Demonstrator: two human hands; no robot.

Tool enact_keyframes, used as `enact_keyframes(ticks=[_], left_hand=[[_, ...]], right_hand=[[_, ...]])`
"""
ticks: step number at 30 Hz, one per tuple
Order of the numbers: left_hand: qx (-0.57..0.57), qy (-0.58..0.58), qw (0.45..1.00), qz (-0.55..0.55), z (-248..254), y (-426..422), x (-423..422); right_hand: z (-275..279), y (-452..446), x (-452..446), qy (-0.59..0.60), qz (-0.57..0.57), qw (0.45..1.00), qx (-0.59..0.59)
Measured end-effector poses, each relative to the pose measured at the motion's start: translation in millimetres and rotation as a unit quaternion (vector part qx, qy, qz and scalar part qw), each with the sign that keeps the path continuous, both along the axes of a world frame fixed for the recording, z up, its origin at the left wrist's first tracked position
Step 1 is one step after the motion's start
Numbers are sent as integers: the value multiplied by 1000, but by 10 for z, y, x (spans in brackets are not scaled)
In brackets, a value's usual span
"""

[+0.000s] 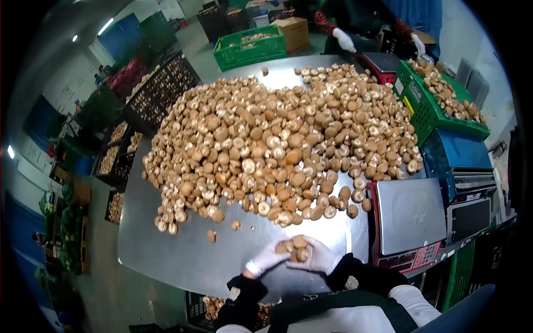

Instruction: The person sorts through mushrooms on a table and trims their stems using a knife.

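Near the front edge of the steel table, my two white-gloved hands come together around a small cluster of brown mushrooms. My left hand grips the cluster from the left side, fingers curled against the caps. From the right, my right hand cups the same mushrooms, its thumb side toward me. Beyond my hands spreads a large heap of mushrooms, caps and pale stems mixed. Two loose mushrooms lie apart from the heap, left of my hands.
To the right sits a red scale with a steel plate. Behind it stand a blue machine and a green crate of mushrooms. Black crates line the left side. Across the table, a co-worker's gloved hand hangs near another scale.
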State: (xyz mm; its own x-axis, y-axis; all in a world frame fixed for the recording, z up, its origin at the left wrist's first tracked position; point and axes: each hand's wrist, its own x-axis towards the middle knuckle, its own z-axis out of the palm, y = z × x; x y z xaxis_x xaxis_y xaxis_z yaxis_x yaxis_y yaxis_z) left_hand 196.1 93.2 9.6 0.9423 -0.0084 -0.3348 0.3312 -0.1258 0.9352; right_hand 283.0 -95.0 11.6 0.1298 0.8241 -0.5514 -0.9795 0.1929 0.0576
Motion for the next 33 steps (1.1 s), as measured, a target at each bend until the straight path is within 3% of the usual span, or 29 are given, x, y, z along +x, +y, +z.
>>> enact_keyframes(ticks=[2, 3, 4, 6, 8, 9, 10, 13, 14, 15, 16, 17, 18, 19, 20, 21, 22, 24, 28, 30, 32, 33], left_hand=[[-52, 90, 995, -1, 9, -52, 97], [-73, 75, 994, -29, 90, -82, 179], [-42, 70, 994, -76, 235, -103, 359], [-111, 136, 981, -81, 699, -126, 833], [-1, -71, 997, -8, 1012, -63, 1451], [-160, -74, 981, 83, 1356, -46, 1688], [-314, -75, 931, 169, 1666, -47, 1861], [-70, -317, 922, 209, 1498, 203, 2465], [164, -376, 894, 181, 1311, 343, 2579], [181, -335, 914, 138, 1133, 421, 2616], [199, -291, 931, 97, 1047, 437, 2575], [333, -226, 914, 43, 926, 435, 2487], [459, -154, 875, -13, 867, 403, 2354], [547, -40, 834, -58, 830, 299, 2224], [621, -45, 779, -64, 631, 229, 2023], [629, -59, 772, -61, 521, 185, 1892], [636, -72, 766, -57, 430, 166, 1778], [651, -144, 740, -88, 330, 189, 1540], [592, -192, 782, -17, 247, 145, 1019], [567, -225, 793, 6, 233, 101, 799], [497, -217, 838, 64, 65, 100, 623], [477, -207, 850, 79, -18, 108, 541]], right_hand=[[-21, -85, 60, 31, 9, 999, 43], [136, -101, 169, 49, 11, 998, 43], [293, -120, 262, 66, 14, 997, 42], [498, -112, 786, 24, -22, 998, 55], [832, -121, 1372, -87, -118, 985, 93], [1034, -163, 1695, -133, -173, 971, 100], [1183, -183, 1990, -163, -223, 958, 81], [1325, -203, 2532, -243, -280, 928, -12], [1161, -245, 2612, -351, -218, 910, -45], [1215, -188, 2510, -455, -173, 863, -134], [997, -128, 2585, -505, -101, 845, -147], [739, -92, 2577, -595, -63, 774, -206], [607, 10, 2472, -673, -22, 691, -261], [434, 130, 2377, -705, -19, 652, -277], [204, 257, 2294, -735, -16, 611, -292], [92, 408, 2169, -835, -62, 447, -315], [0, 455, 2078, -838, 90, 417, -340], [74, 588, 1547, -891, 87, 212, -392], [296, 458, 1167, -926, 108, 151, -328], [295, 284, 1155, -941, 128, 158, -270], [356, 151, 1188, -943, 151, 105, -277], [378, 142, 1235, -928, 160, 168, -291]])
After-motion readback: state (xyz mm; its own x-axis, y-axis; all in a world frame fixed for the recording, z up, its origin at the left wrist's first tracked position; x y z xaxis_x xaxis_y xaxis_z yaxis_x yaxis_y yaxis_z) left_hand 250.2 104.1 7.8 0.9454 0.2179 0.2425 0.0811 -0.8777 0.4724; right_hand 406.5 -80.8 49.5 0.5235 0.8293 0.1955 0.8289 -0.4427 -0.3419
